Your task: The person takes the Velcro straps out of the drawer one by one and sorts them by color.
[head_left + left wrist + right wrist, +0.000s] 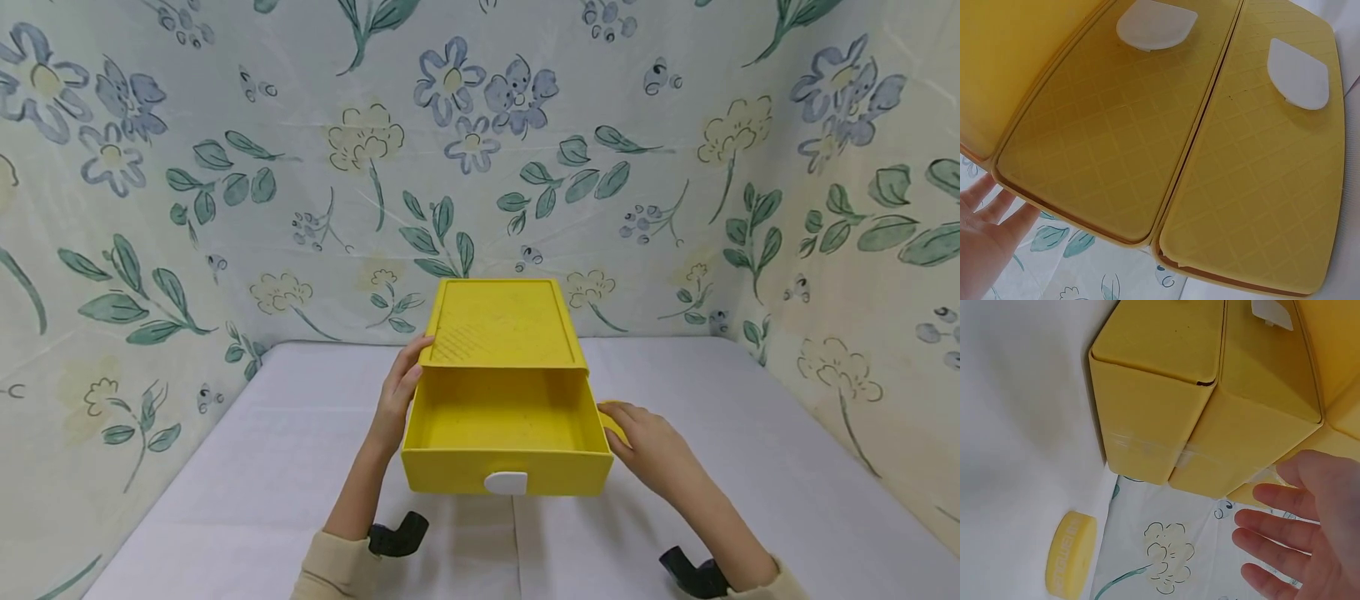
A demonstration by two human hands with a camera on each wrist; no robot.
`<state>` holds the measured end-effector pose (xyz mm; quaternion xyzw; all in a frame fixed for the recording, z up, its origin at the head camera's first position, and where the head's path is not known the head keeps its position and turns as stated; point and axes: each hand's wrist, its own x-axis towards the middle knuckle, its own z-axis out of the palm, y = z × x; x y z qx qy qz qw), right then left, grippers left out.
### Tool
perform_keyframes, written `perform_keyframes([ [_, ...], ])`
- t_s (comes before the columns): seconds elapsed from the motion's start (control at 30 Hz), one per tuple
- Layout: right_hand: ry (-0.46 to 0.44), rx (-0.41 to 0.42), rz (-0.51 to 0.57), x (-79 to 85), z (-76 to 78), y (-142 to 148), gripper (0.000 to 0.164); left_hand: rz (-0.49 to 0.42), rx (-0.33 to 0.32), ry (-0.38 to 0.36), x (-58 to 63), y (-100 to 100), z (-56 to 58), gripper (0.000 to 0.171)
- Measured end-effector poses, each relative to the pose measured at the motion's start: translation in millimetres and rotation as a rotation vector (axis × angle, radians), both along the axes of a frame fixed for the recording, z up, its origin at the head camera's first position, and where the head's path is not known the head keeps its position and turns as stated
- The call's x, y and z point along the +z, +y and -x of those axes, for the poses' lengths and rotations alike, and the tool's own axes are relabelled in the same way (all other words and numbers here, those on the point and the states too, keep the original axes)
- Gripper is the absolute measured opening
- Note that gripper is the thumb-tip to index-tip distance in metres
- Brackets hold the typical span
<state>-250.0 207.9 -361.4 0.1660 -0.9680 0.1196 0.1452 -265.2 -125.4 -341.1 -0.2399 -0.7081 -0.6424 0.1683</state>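
Observation:
A yellow plastic drawer unit point(502, 321) stands in the middle, its top drawer point(506, 471) pulled out toward me; the drawer's inside is bare. A white tab handle point(506, 482) sits on its front. In the left wrist view two lower drawer fronts point(1085, 125) are closed, each with a white tab. My left hand point(393, 404) rests its straight fingers against the unit's left side. Beside the right side is my right hand point(656, 446), fingers loosely spread and holding nothing. Close by that hand lies a yellow tape roll point(1071, 556) with white lettering.
The unit stands on a white-covered table point(300, 467). Behind it and at both sides hangs a floral-print cloth point(300, 192). Strips of clear tape point(1147, 447) run across the unit's side. Black wrist mounts point(399, 535) show near both sleeves.

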Motion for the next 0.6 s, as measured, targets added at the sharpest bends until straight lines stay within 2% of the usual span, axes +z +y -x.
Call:
perform_keyframes([
  [0.2,0.086,0.028,0.014,8.3,-13.6,-4,0.038,0.003,0.01,-0.004,0.8,0,-0.8,0.042],
  [0.43,0.249,0.075,0.005,12.8,-28.9,-9,0.043,-0.003,0.001,0.002,0.7,0,-0.9,0.042],
  [0.6,0.326,0.098,0.027,15.7,-37.7,-12,0.044,-0.012,-0.008,0.0,0.5,1,-0.9,0.043],
])
